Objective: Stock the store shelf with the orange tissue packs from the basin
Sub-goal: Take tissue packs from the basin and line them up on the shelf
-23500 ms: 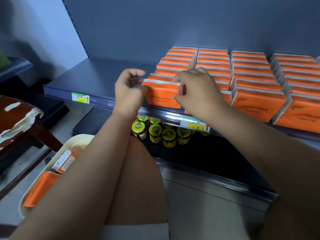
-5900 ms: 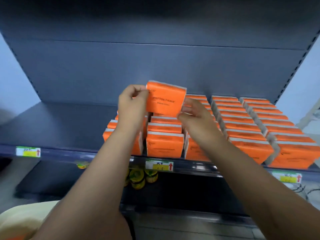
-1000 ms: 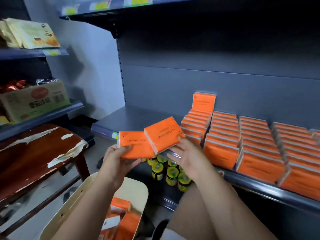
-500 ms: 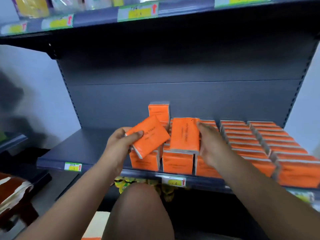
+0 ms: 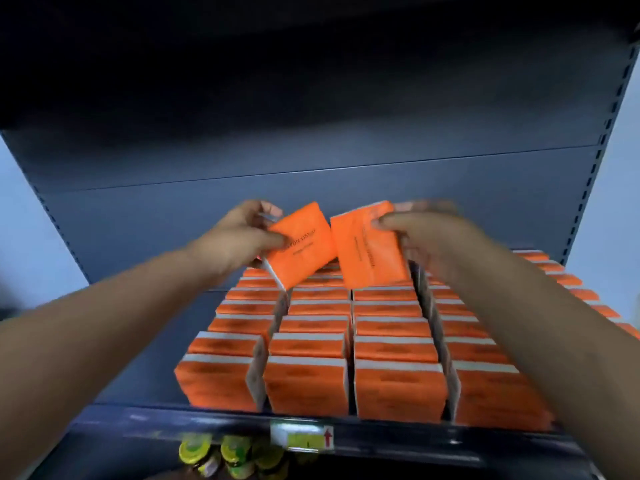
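My left hand (image 5: 239, 237) grips an orange tissue pack (image 5: 304, 247), tilted, above the back of the stocked rows. My right hand (image 5: 426, 230) grips a second orange tissue pack (image 5: 372, 249) right beside it, their inner edges nearly touching. Below them several rows of upright orange packs (image 5: 311, 344) fill the dark shelf (image 5: 138, 407) from its front lip to the back panel. The basin is out of view. The picture is blurred by motion.
A yellow price tag (image 5: 304, 439) sits on the shelf's front rail. Jars with yellow-green lids (image 5: 214, 455) stand on the shelf below. The left part of the shelf (image 5: 145, 320) beside the packs is bare. The upper shelf's underside is dark overhead.
Both hands have carried their packs up and back over the rows toward the rear of the shelf. My view has moved closer and higher over the shelf.
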A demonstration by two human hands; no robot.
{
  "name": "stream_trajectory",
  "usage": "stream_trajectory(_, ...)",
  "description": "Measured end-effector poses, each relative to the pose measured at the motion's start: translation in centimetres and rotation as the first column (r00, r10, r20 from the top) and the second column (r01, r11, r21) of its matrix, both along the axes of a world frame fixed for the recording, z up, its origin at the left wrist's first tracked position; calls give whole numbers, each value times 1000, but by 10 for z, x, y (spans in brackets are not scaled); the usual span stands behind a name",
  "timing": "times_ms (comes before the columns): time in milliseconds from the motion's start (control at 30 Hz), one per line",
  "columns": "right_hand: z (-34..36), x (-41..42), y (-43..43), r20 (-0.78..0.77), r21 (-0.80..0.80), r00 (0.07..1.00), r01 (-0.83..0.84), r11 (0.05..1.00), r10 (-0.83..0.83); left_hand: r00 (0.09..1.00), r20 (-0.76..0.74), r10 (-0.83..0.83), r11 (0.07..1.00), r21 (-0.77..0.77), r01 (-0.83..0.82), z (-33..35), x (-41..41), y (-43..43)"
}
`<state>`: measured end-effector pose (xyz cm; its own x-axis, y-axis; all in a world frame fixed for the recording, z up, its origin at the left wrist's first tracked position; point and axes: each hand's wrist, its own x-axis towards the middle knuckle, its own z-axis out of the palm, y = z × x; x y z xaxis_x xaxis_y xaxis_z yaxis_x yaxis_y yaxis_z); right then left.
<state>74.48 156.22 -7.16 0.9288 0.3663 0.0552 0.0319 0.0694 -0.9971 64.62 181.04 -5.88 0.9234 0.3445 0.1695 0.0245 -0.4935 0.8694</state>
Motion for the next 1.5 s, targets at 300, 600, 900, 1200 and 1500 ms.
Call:
stream_trajectory(300,6,75,-2,418,-94,899,185,978,-130,994,-66,-88,854,509,109,-3,105,-1)
stream_trajectory(600,5,98,4,655,-288,756,244,926,5,985,-43,169,555,830,-59,-44,154,-3)
stream_trajectory(900,-9,118,9,833,-388,549,503,772,60,1000,21,17,373,927,-26,-53,161,-1)
stream_trajectory(1200,-31,119,33,826,-544,493,574,612,271,999,16,40,261,965,-26,-54,153,7)
stream_trajectory(1500,-53,119,46,810,-587,465,654,478,359,993,-20,112,294,956,-14,-60,149,-4)
